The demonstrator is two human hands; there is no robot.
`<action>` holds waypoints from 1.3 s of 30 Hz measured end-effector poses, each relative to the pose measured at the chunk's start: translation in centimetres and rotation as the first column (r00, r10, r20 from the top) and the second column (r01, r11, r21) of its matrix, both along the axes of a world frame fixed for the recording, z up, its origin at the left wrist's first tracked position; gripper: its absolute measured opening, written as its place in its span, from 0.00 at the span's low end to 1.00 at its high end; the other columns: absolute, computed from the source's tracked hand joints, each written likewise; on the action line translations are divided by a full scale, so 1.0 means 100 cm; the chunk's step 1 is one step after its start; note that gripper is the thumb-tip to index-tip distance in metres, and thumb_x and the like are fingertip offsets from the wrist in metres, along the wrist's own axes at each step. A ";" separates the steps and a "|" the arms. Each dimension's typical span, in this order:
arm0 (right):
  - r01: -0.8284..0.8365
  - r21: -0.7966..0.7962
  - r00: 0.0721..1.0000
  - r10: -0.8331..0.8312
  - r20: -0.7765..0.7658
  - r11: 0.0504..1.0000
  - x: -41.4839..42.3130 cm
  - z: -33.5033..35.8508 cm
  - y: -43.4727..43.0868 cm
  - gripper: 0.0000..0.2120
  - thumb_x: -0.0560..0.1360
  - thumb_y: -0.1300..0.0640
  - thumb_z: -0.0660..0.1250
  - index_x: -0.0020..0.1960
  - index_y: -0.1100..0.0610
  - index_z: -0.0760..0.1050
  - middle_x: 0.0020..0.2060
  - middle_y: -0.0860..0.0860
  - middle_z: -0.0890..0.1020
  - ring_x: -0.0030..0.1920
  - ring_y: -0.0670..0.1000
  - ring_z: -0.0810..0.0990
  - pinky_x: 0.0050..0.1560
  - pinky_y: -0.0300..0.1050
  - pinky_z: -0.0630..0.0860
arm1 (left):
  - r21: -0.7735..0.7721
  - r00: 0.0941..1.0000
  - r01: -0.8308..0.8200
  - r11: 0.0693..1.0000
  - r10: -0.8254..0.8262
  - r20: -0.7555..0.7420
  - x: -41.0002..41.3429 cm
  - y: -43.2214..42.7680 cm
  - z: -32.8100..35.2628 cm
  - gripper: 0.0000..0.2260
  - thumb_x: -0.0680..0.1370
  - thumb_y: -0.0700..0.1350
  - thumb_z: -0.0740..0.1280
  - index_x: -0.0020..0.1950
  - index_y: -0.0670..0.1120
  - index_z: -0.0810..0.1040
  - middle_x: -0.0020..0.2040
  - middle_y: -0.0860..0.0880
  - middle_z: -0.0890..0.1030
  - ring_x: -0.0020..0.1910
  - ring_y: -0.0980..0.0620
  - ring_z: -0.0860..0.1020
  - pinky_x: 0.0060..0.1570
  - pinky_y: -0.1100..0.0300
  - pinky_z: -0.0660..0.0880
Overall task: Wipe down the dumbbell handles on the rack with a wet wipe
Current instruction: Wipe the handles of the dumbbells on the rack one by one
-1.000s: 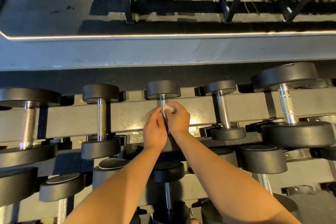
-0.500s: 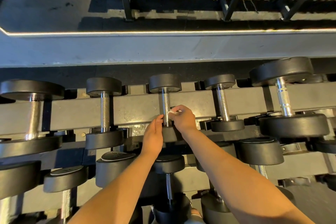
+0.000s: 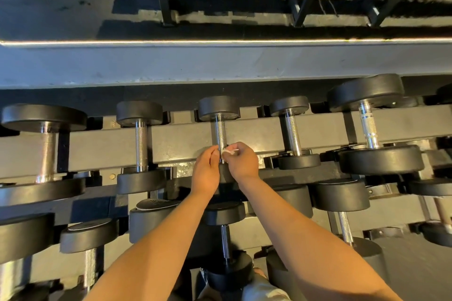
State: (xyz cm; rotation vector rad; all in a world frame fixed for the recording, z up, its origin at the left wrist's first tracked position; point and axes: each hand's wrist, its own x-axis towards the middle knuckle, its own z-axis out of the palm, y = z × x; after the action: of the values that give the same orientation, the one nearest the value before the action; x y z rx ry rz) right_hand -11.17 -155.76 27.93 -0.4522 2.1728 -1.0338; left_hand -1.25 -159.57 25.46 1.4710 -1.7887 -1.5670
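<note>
Fingers [image 3: 238,148] of the right hand [image 3: 243,163] pinch a white wet wipe [image 3: 228,152] against the lower end of the middle dumbbell handle [image 3: 220,132] on the rack [image 3: 171,145], top row, from its right side. The left hand [image 3: 205,171] curls its fingers in at the handle's left side, just opposite the wipe; whether they actually grip, I cannot tell.

I can read no text, number or brand anywhere in my view. One lower-row dumbbell head [image 3: 156,205] carries a faint mark on its black end cap, but it is too blurred for me to make out. A second head to its left [image 3: 89,227] shows only a pale rim, with no figure that I can read.
</note>
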 end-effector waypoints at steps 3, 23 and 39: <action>-0.011 -0.077 1.000 0.011 -0.008 0.997 0.006 0.000 -0.002 0.01 0.78 0.48 0.67 0.47 0.44 0.77 0.42 0.43 0.82 0.48 0.48 0.80 0.59 0.54 0.75 | -0.011 0.995 -0.057 0.998 0.056 -0.083 -0.001 -0.003 0.011 0.13 0.86 0.51 0.56 0.67 0.53 0.76 0.61 0.54 0.79 0.59 0.60 0.76 0.56 0.67 0.70; -0.043 -0.137 0.986 0.019 -0.166 0.990 -0.009 -0.035 -0.022 0.12 0.81 0.56 0.60 0.62 0.48 0.77 0.51 0.46 0.81 0.51 0.45 0.79 0.54 0.44 0.77 | -0.098 0.957 -0.259 0.961 0.242 -0.158 -0.057 -0.063 -0.003 0.10 0.81 0.40 0.69 0.61 0.47 0.83 0.57 0.52 0.80 0.57 0.57 0.79 0.60 0.65 0.74; -0.049 -0.126 0.986 0.028 -0.162 0.991 -0.009 -0.032 -0.019 0.13 0.82 0.56 0.60 0.66 0.50 0.75 0.54 0.47 0.79 0.53 0.47 0.78 0.56 0.46 0.77 | -0.318 0.986 -0.150 0.936 0.117 -0.123 -0.056 -0.067 -0.005 0.06 0.80 0.42 0.70 0.56 0.45 0.84 0.50 0.59 0.71 0.49 0.63 0.73 0.52 0.66 0.73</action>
State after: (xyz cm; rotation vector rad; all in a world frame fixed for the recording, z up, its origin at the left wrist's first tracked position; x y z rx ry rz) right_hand -12.06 -157.67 24.71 -0.6549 2.2351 -1.1568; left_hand -6.83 -166.25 25.00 1.2996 -1.7480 -1.1888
